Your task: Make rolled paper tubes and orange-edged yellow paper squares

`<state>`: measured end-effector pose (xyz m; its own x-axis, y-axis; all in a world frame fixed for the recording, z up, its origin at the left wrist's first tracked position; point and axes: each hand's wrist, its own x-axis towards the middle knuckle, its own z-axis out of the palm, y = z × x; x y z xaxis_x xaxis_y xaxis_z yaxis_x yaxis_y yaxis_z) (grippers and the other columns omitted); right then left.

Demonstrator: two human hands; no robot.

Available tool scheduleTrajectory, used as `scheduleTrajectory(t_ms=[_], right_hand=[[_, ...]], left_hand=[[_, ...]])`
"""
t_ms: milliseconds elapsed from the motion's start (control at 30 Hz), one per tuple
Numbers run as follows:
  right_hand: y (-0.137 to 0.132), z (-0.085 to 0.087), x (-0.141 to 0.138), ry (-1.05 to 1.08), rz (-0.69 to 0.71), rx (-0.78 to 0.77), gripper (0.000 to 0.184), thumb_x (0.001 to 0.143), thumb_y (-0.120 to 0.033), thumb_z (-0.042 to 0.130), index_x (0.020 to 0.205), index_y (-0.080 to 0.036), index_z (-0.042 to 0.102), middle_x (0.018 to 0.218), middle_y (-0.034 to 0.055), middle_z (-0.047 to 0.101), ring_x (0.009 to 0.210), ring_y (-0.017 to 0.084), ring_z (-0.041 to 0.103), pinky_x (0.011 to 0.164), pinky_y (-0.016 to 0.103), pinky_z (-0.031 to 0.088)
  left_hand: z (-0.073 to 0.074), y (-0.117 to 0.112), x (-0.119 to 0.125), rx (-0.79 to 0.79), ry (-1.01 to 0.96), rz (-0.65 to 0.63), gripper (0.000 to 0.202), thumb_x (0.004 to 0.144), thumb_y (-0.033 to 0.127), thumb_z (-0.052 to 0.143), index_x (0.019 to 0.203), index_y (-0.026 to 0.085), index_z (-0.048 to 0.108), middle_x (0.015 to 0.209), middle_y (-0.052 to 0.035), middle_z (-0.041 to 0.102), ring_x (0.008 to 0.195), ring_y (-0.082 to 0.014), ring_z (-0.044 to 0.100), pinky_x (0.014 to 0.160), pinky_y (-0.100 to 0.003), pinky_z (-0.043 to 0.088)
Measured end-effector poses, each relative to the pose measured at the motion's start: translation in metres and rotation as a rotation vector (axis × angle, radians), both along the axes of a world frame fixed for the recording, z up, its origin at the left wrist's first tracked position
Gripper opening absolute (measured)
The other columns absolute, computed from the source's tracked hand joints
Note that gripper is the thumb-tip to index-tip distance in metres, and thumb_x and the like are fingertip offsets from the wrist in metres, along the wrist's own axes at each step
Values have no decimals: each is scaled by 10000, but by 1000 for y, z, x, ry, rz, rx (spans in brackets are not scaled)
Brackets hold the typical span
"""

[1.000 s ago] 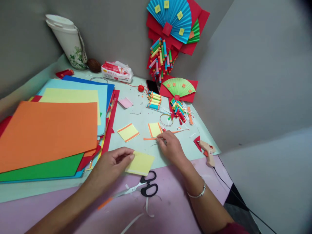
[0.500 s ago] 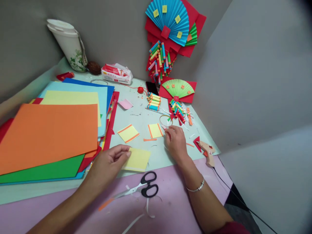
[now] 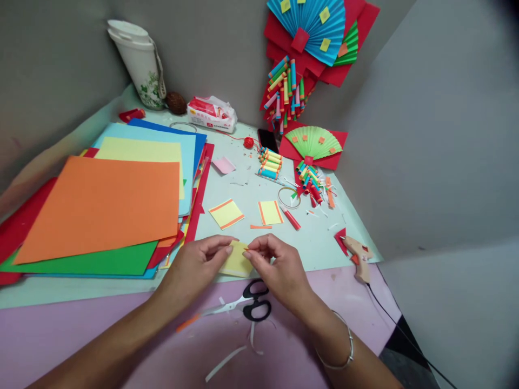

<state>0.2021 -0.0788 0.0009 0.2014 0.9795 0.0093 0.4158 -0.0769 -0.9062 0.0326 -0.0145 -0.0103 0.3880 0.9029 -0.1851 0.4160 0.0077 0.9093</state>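
Between my two hands is a small yellow paper square [image 3: 235,262]. My left hand [image 3: 205,258] pinches its left side, thumb in front. At the square's upper right, my right hand [image 3: 279,265] is closed with thumb and fingers pinching a thin orange paper strip [image 3: 246,249], mostly hidden by the fingers. Just beyond lie two yellow squares with orange edge bands, one tilted [image 3: 226,214] and one straighter [image 3: 271,213]. A loose orange strip [image 3: 261,227] and a red pen-like stick [image 3: 291,218] are near them. Black-handled scissors [image 3: 245,299] rest below my hands.
Stacked coloured paper [image 3: 117,202] covers the left side. A corded glue gun [image 3: 359,256] lies at right. Farther back are rolled paper tubes [image 3: 270,163], a green paper fan [image 3: 311,141], a tissue pack [image 3: 212,114] and a white cup [image 3: 140,65]. Walls border the table.
My right hand has left the red stick and come toward my left hand, now with an orange strip at its fingertips. The loose strip at right is gone from the table. The view has shifted.
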Motion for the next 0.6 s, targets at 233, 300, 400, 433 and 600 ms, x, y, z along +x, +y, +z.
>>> scheduleTrajectory(t_ms=[233,300,400,433,600], right_hand=[[-1,-1,-3,-86,23,70,121,874,-224,604,920,-208,715,855,13,709,771,138,640,736,255,494],[-2,-2,-4,-72,31,64,131,879,-225,591,934,-205,707,869,16,713,775,138,644,729,252,494],[-2,-3,-6,-16,19,32,99,872,-238,596,917,-204,677,845,4,712,757,135,649,699,242,493],[-2,-3,-7,-1,10,20,85,868,-243,601,907,-206,666,832,-2,710,750,134,650,690,239,492],[-2,-4,-8,31,-33,3,52,851,-249,616,876,-214,644,813,-15,706,744,132,652,673,235,489]], left_hand=[[2,-6,0,33,-32,-17,317,831,427,584,995,253,791,925,20,802,871,-209,718,744,-235,524],[3,-7,0,48,-34,-18,305,841,414,579,991,258,794,916,25,802,856,-202,718,732,-229,522],[3,-8,1,82,-21,-20,290,850,397,576,989,269,796,891,32,801,824,-194,715,717,-227,521],[3,-8,2,93,-18,-23,289,854,395,574,997,275,795,891,34,801,824,-193,714,719,-228,521],[2,-10,3,103,-14,-42,299,867,390,566,1036,284,788,936,26,802,855,-197,718,755,-239,524]])
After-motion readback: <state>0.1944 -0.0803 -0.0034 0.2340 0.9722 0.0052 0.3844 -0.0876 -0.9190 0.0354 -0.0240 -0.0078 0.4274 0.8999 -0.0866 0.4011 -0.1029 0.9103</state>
